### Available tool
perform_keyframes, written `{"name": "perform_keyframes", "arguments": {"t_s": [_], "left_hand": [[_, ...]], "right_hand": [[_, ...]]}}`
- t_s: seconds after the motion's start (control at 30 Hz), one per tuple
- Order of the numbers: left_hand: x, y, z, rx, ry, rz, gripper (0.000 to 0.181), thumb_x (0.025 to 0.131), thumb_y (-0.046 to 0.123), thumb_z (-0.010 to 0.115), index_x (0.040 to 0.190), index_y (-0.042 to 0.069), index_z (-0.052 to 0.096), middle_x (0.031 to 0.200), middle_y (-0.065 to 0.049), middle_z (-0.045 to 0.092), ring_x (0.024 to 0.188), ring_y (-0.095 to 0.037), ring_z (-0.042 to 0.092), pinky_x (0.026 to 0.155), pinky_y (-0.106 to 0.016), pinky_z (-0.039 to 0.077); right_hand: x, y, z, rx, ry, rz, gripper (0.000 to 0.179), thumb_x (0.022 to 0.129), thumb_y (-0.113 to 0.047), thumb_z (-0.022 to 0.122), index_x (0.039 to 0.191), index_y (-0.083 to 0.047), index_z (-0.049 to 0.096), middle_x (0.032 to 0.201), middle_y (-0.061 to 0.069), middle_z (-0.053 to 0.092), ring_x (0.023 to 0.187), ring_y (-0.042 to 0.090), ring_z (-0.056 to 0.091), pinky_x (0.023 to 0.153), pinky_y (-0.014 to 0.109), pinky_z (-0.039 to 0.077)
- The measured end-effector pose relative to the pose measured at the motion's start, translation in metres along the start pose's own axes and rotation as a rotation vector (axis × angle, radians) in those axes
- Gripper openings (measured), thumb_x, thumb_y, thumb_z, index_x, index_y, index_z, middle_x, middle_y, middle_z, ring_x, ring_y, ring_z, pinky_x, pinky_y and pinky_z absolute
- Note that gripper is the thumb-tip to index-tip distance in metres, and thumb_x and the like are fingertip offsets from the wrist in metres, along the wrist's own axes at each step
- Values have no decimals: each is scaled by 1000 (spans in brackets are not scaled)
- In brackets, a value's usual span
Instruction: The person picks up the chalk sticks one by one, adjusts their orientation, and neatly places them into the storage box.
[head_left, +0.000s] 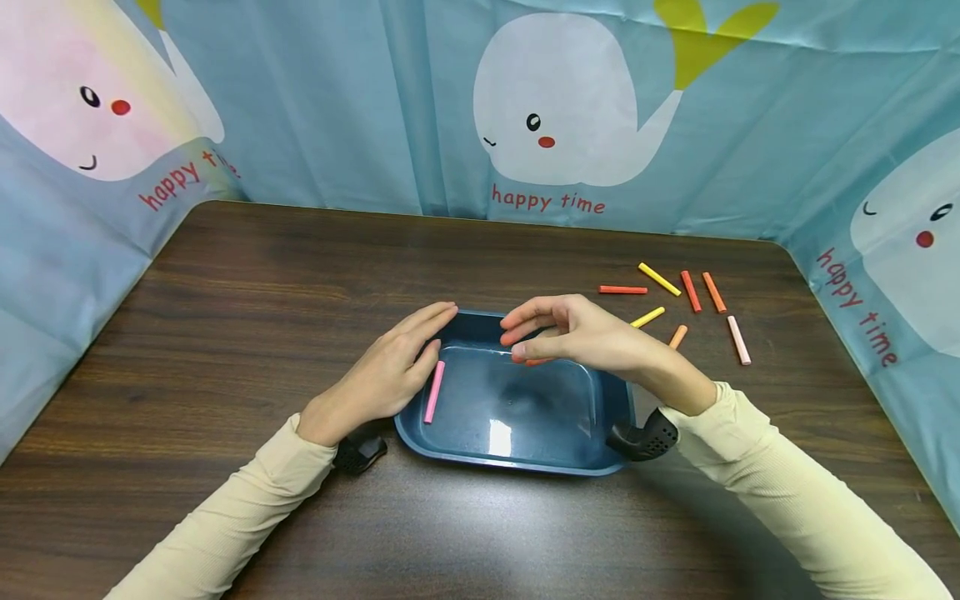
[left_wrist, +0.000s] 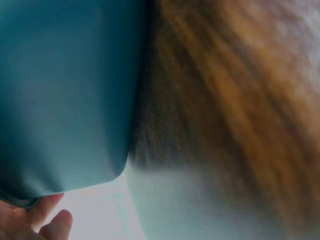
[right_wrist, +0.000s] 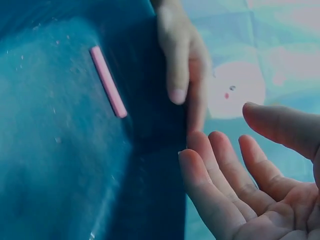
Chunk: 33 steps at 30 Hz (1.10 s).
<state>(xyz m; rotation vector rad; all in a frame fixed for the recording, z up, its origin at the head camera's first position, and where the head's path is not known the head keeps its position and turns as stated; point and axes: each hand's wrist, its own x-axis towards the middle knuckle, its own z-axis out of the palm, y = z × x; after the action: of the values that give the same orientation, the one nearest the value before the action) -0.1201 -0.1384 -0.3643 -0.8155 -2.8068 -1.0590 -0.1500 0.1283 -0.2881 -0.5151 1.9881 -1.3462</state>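
A blue rectangular tray [head_left: 510, 462] stands on the table. Inside it, by the left wall, lies one pink stick [head_left: 434, 392], like a crayon or chalk; the right wrist view shows this stick [right_wrist: 108, 82] too. My left hand [head_left: 384, 367] rests along the tray's left rim, fingers fairly straight and the thumb on the inner side. Over the tray's far right part hovers my right hand [head_left: 577, 333], fingers loosely bent, with nothing between them. In the right wrist view the right hand [right_wrist: 255, 190] shows its palm and spread thumb.
Right of the tray several similar sticks lie loose: red [head_left: 622, 290], yellow [head_left: 660, 279], orange [head_left: 714, 292], pale pink [head_left: 738, 340] and light orange [head_left: 678, 337]. The right forearm passes close to some of them. A blue whale-print curtain [head_left: 337, 108] borders the dark wooden table [head_left: 247, 333].
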Motion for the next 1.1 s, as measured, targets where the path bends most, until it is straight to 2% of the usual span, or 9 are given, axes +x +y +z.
{"name": "perform_keyframes", "arguments": {"t_s": [0.17, 0.4, 0.63, 0.9, 1.0, 1.1], "left_hand": [[0, 0, 1, -2, -1, 11, 49, 101, 7, 45, 149, -1, 41, 157, -15, 39, 146, -28, 38, 117, -50, 34], [1, -1, 0, -1, 4, 23, 49, 101, 7, 46, 149, -1, 41, 157, -14, 39, 145, -27, 38, 117, -49, 34], [1, -1, -2, -11, -2, 16, 51, 100, 8, 51, 149, 0, 41, 157, -13, 39, 146, -27, 38, 117, -50, 34], [1, -2, 0, -8, 4, 23, 51, 100, 9, 50, 150, 1, 40, 157, -12, 39, 146, -27, 38, 117, -49, 34], [1, -2, 1, -8, 4, 19, 51, 100, 9, 50, 150, 1, 41, 157, -12, 39, 145, -27, 38, 117, -49, 34], [1, -1, 1, -7, 2, 18, 51, 100, 9, 50, 150, 1, 41, 157, -12, 39, 145, -26, 39, 117, -49, 34]], "right_hand": [[-13, 2, -13, -25, 62, -4, 43, 94, -10, 65, 134, 1, 53, 132, 24, 61, 101, 18, 72, 93, 36, 57], [-34, 5, -30, -14, 156, -34, 41, 96, -12, 64, 133, -1, 53, 130, 24, 61, 103, 19, 71, 93, 34, 57], [-48, 8, -45, -55, 240, -39, 42, 98, -15, 61, 136, -2, 51, 121, 2, 69, 105, 19, 71, 91, 31, 58], [-58, 24, -56, -77, 288, -29, 42, 100, -19, 59, 138, -3, 50, 121, -6, 69, 105, 11, 71, 90, 27, 57], [-63, 29, -61, -97, 303, -16, 40, 100, -21, 59, 138, -8, 52, 121, -11, 69, 105, 8, 70, 78, 24, 59], [-68, 33, -65, -137, 331, 8, 37, 99, -24, 60, 135, -16, 54, 121, -15, 68, 104, 6, 70, 63, 28, 58]]}}
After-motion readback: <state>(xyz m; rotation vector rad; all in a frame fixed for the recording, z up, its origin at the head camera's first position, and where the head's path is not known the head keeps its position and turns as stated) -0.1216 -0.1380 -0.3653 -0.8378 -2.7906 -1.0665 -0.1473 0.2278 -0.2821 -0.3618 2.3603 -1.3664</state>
